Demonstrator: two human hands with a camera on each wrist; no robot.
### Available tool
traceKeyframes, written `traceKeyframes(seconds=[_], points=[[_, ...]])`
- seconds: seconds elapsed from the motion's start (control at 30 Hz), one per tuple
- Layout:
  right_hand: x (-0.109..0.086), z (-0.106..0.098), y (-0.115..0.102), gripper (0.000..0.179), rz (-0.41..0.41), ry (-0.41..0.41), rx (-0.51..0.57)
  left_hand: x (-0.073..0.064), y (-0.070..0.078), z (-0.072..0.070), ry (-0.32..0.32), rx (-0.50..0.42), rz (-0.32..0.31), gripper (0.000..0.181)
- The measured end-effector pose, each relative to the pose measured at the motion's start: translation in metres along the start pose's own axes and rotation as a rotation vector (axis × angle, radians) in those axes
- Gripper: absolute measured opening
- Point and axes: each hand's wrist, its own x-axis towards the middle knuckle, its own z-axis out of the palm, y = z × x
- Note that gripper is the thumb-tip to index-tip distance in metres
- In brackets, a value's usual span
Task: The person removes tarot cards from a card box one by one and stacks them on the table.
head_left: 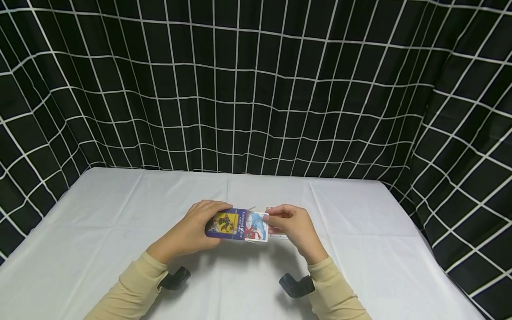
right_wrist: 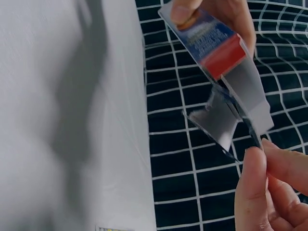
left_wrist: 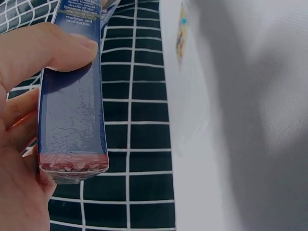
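My left hand [head_left: 200,224] grips a blue tarot card box [head_left: 225,223] with a yellow picture panel, held above the table. In the left wrist view the thumb presses the narrow printed side of the box [left_wrist: 74,115], and clear wrap shows at its end. A colourful card [head_left: 256,227] sticks partly out of the box's right end. My right hand [head_left: 291,226] pinches the outer edge of that card between thumb and forefinger. Opened flaps [right_wrist: 214,118] stand out at the box mouth in the right wrist view.
A white cloth covers the table [head_left: 160,191]. At least one card [head_left: 278,236] lies beneath the right hand, mostly hidden. A black curtain with white grid lines [head_left: 248,89] encloses the back and sides. Dark wrist devices [head_left: 296,286] sit at both sleeves.
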Motion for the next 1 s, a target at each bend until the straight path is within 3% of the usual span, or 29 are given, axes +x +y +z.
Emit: traceKeyframes(seconds=[1.0], points=[[0.004,-0.022,-0.005,0.025,-0.006,-0.023,-0.056,-0.001,-0.002,-0.004,0.032,0.022,0.024,0.073]])
